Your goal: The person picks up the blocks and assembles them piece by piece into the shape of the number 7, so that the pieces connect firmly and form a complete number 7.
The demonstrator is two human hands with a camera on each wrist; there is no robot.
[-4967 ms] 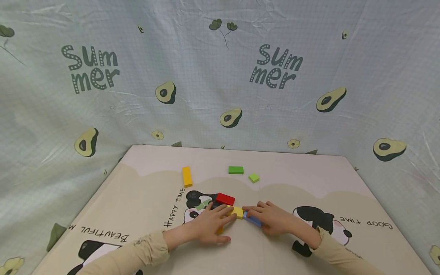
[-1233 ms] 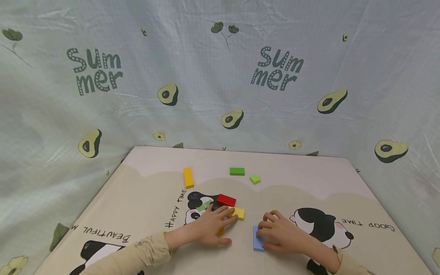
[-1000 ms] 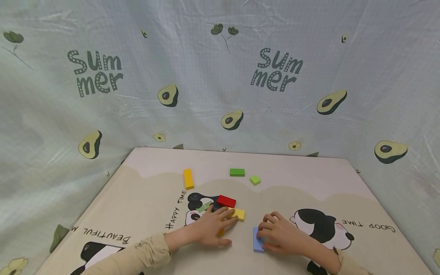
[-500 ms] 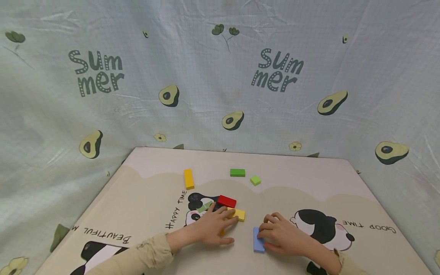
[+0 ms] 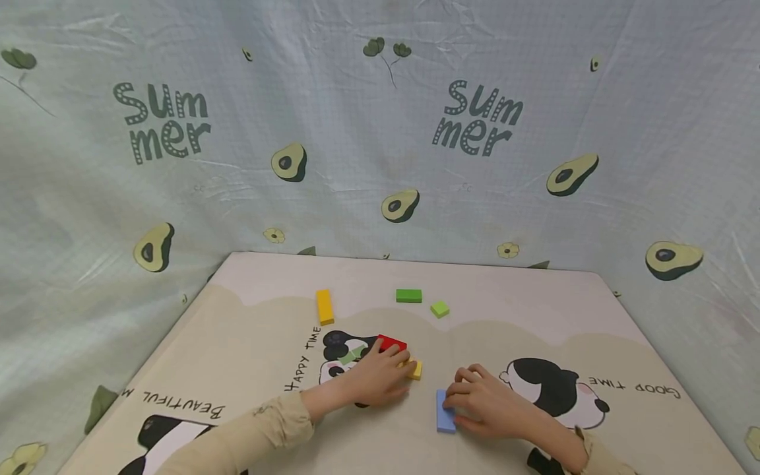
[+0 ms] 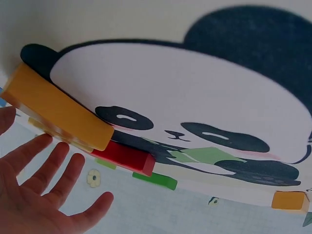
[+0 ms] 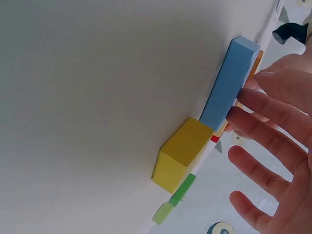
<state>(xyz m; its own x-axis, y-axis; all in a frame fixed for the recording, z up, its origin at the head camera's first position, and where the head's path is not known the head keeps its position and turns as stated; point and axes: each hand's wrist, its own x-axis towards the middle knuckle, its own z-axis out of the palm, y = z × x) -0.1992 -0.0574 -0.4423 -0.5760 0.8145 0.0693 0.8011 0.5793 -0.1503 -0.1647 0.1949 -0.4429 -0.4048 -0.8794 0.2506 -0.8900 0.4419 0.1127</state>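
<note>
My left hand (image 5: 382, 376) lies over the yellow block (image 5: 417, 371), its fingertips at the near edge of the red block (image 5: 392, 342). In the left wrist view, an orange block (image 6: 61, 107) is close beside the spread, fairly straight fingers (image 6: 61, 170); the head view hides it under this hand. My right hand (image 5: 489, 404) rests at the right side of a light blue block (image 5: 444, 412), with thumb and index fingertip right at its edge. The right wrist view shows another yellow block (image 7: 183, 151) near the blue one's end, hidden in the head view.
Farther back are an orange block (image 5: 324, 307), a green block (image 5: 408, 295) and a small light green block (image 5: 440, 309). They lie on a table (image 5: 267, 343) whose cover has pandas printed on it. A patterned curtain (image 5: 338, 119) stands behind the table.
The left hand has slid right and away from me, towards the red block. Since the earliest frame, the right hand has brought the blue block nearer and turned it lengthwise; it now holds still.
</note>
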